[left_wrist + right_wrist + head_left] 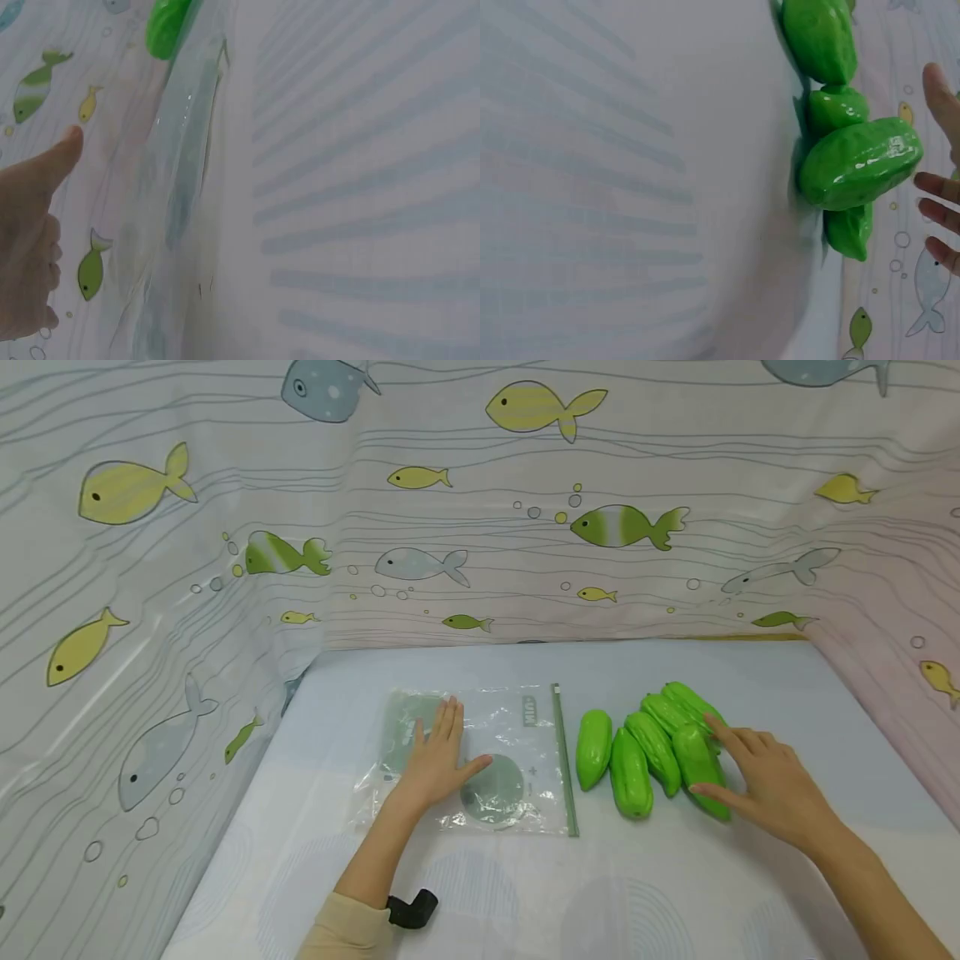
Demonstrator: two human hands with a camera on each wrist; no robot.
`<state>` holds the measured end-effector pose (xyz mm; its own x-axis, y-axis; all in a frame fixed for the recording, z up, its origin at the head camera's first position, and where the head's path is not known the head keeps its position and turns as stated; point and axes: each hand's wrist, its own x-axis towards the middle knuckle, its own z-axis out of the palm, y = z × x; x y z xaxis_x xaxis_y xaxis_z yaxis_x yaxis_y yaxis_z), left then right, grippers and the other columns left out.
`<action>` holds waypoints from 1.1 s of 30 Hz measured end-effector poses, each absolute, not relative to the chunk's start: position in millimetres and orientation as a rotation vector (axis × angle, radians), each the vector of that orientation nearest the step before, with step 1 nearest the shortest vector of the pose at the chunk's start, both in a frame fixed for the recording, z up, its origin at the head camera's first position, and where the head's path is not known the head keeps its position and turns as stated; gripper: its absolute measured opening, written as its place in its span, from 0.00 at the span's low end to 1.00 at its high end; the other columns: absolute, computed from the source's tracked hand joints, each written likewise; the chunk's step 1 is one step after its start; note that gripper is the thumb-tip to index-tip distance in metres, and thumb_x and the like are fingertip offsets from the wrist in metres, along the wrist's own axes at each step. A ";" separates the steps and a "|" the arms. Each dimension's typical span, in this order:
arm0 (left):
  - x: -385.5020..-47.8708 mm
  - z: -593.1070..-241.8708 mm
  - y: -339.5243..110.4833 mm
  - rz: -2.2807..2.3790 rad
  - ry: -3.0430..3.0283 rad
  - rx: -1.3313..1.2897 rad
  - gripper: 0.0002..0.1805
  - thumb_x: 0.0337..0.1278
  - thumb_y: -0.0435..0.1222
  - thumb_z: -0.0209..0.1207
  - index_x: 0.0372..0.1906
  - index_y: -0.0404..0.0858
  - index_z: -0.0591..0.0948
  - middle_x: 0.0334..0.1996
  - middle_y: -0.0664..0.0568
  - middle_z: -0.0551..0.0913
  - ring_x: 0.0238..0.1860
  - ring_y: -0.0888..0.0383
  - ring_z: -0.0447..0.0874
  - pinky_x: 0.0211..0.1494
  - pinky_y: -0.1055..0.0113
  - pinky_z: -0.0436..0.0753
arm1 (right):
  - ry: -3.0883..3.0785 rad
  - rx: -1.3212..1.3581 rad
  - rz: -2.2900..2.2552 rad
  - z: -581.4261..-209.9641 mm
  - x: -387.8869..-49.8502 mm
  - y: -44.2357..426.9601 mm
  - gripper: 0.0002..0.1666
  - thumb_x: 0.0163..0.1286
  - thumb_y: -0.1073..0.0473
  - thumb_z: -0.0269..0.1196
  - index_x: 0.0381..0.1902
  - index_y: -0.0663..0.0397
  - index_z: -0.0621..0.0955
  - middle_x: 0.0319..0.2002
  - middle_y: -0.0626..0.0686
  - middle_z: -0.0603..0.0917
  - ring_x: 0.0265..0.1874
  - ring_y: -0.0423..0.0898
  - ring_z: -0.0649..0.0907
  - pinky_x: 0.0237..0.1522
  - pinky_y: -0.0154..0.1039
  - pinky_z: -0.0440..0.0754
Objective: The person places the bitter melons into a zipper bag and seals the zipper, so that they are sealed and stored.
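Across a pale table (495,885), a clear zip bag (495,718) is laid flat beneath the outspread left hand (435,764); contact cannot be told. Beside it, glossy green vegetables (630,774) are clustered under the right hand (780,785), its fingers parted, nothing gripped. Seemingly, a grasp is being prepared; one piece must be separated from closely packed neighbours. Fish-printed sheeting (517,468) is hung around.

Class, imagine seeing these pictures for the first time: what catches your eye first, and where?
The bright green vegetables stand out first, clustered right of centre on the table beside the right hand. Next comes the clear zip bag to their left, with the left hand over it. A fish-print sheet fills the background.
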<state>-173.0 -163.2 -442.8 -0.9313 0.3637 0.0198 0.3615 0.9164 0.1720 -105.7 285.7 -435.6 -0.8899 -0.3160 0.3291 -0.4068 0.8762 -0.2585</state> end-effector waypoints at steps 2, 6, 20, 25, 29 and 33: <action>-173.5 -443.5 -160.3 0.266 3.061 0.587 0.55 0.62 0.67 0.44 0.75 0.31 0.40 0.76 0.40 0.37 0.75 0.47 0.29 0.72 0.36 0.40 | -2.772 0.541 0.463 -435.7 -105.4 285.2 0.61 0.53 0.38 0.71 0.77 0.47 0.53 0.51 0.64 0.77 0.52 0.67 0.70 0.49 0.68 0.67; -174.6 -443.7 -154.4 0.256 3.043 0.594 0.54 0.62 0.67 0.43 0.75 0.32 0.40 0.76 0.42 0.35 0.75 0.49 0.26 0.72 0.37 0.38 | -2.764 0.547 0.455 -436.4 -106.0 284.6 0.62 0.52 0.37 0.71 0.77 0.47 0.53 0.51 0.64 0.76 0.52 0.67 0.70 0.49 0.67 0.67; -175.3 -448.4 -133.6 0.308 3.016 0.697 0.57 0.59 0.67 0.48 0.75 0.32 0.41 0.76 0.43 0.38 0.75 0.49 0.31 0.73 0.39 0.40 | -2.720 0.584 0.460 -437.8 -107.6 281.6 0.63 0.48 0.37 0.73 0.76 0.45 0.56 0.49 0.64 0.75 0.48 0.64 0.72 0.46 0.66 0.68; -176.2 -449.6 -126.1 0.368 3.010 0.753 0.58 0.56 0.67 0.51 0.75 0.31 0.43 0.75 0.40 0.48 0.75 0.47 0.43 0.74 0.43 0.49 | -2.689 0.602 0.449 -438.2 -107.9 279.9 0.64 0.46 0.37 0.74 0.76 0.45 0.56 0.47 0.62 0.75 0.47 0.62 0.72 0.44 0.65 0.69; -176.8 -451.2 -120.0 0.383 2.995 0.778 0.59 0.55 0.67 0.53 0.76 0.32 0.43 0.74 0.40 0.51 0.74 0.46 0.48 0.74 0.46 0.52 | -2.678 0.603 0.445 -437.9 -107.8 279.4 0.64 0.45 0.36 0.74 0.76 0.45 0.57 0.47 0.62 0.75 0.46 0.62 0.72 0.44 0.65 0.69; -177.3 -452.0 -115.0 0.388 2.981 0.787 0.60 0.53 0.67 0.55 0.76 0.32 0.44 0.74 0.41 0.52 0.74 0.46 0.49 0.74 0.46 0.52 | -2.673 0.603 0.447 -438.0 -107.3 279.4 0.65 0.44 0.35 0.74 0.75 0.45 0.57 0.46 0.62 0.75 0.46 0.62 0.72 0.43 0.64 0.69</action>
